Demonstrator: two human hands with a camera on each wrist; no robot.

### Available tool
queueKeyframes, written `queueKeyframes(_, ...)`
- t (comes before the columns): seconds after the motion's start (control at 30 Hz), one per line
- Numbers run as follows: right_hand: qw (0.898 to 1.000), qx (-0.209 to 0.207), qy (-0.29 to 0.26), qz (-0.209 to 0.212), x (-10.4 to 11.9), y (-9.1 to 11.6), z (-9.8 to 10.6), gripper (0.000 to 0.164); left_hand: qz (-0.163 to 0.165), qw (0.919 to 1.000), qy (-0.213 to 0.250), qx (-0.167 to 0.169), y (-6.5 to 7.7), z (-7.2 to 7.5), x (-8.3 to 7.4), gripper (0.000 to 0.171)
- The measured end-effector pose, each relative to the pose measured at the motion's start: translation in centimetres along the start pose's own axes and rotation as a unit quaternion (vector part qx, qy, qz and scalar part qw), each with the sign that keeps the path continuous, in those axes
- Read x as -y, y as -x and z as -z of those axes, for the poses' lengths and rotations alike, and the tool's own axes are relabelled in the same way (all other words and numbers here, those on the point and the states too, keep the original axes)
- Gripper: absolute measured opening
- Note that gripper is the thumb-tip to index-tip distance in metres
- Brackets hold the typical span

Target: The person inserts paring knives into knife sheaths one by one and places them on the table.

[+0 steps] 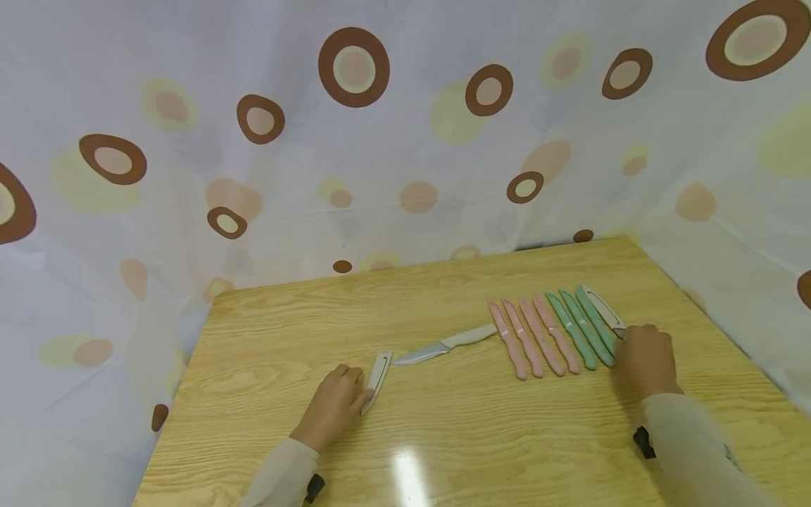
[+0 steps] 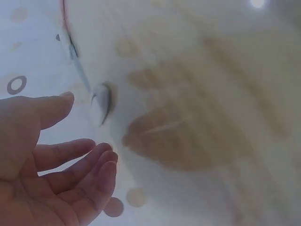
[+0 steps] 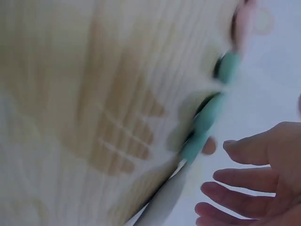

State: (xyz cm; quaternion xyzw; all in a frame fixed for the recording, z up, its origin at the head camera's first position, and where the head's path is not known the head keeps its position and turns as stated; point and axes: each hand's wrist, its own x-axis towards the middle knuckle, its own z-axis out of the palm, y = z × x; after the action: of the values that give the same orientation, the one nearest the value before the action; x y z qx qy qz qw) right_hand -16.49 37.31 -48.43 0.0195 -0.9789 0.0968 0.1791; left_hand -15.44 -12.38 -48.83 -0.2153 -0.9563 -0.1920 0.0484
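My left hand (image 1: 336, 401) is beside a white knife sheath (image 1: 380, 372), its thumb overlapping the lower end in the head view. In the left wrist view the fingers are loosely bent and apart from the sheath (image 2: 100, 104). Just right of the sheath lies a bare white-handled knife (image 1: 469, 337), blade tip pointing at it. My right hand (image 1: 648, 359) hovers at the right end of a row, hiding the handle of a white-sheathed knife (image 1: 602, 308). In the right wrist view, relaxed fingers stand apart from that white handle (image 3: 164, 200).
Left of the white-sheathed knife lie three green knives (image 1: 579, 345) in sheaths, then several pink ones (image 1: 546, 343), all side by side. They lie on a wood-grain table (image 1: 469, 436). A dotted white curtain (image 1: 405, 155) hangs along its back and sides.
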Motion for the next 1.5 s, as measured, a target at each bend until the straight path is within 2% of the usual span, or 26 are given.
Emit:
queueKeyframes(0.07, 0.999, -0.037, 0.006, 0.039, 1.7, 0.4, 0.1, 0.02, 0.006, 0.9999, -0.007, -0.007, -0.4, 0.2, -0.2, 0.045)
queueKeyframes(0.17, 0.995, -0.053, -0.018, 0.077, 4.6, 1.4, 0.0, 0.019, 0.014, 0.9997, -0.007, -0.017, -1.2, 0.5, -0.6, 0.046)
queueKeyframes(0.33, 0.993, -0.01, -0.055, 0.105, 9.4, 3.3, -0.2, 0.022, 0.026, 0.9995, -0.017, 0.002, -2.3, 0.2, -1.5, 0.045)
queueKeyframes(0.5, 0.991, 0.03, -0.082, 0.105, 12.3, 4.6, 0.1, 0.026, 0.093, 0.9939, -0.011, 0.058, -3.1, -0.4, -2.2, 0.044)
queueKeyframes(0.63, 0.988, 0.043, -0.08, 0.123, 13.2, 5.1, 0.5, 0.029, 0.118, 0.9905, -0.011, 0.07, -3.2, -0.7, -2.4, 0.039)
queueKeyframes(0.87, 0.989, 0.051, -0.078, 0.113, 13.6, 4.9, 2.0, 0.032, 0.105, 0.9923, -0.004, 0.067, -3.3, -0.4, -2.6, 0.024)
queueKeyframes(1.0, 0.988, 0.058, -0.081, 0.12, 13.7, 4.9, 2.0, 0.032, 0.11, 0.9916, 0.006, 0.068, -3.2, -0.3, -2.7, 0.021)
queueKeyframes(1.17, 0.986, 0.06, -0.086, 0.131, 13.8, 4.9, 1.7, 0.029, 0.126, 0.9895, 0.03, 0.064, -3.0, -0.2, -2.5, 0.016)
queueKeyframes(1.3, 0.985, 0.067, -0.094, 0.131, 14.0, 4.8, 1.7, 0.029, 0.139, 0.9868, 0.066, 0.051, -2.8, 0.0, -2.1, 0.017)
queueKeyframes(1.4, 0.984, 0.081, -0.101, 0.126, 14.2, 4.6, 1.7, 0.026, 0.132, 0.9854, 0.098, 0.046, -2.6, 0.3, -1.6, 0.016)
queueKeyframes(1.5, 0.982, 0.099, -0.106, 0.121, 14.4, 4.4, 1.7, 0.024, 0.096, 0.9886, 0.108, 0.042, -2.4, 1.0, -1.2, 0.018)
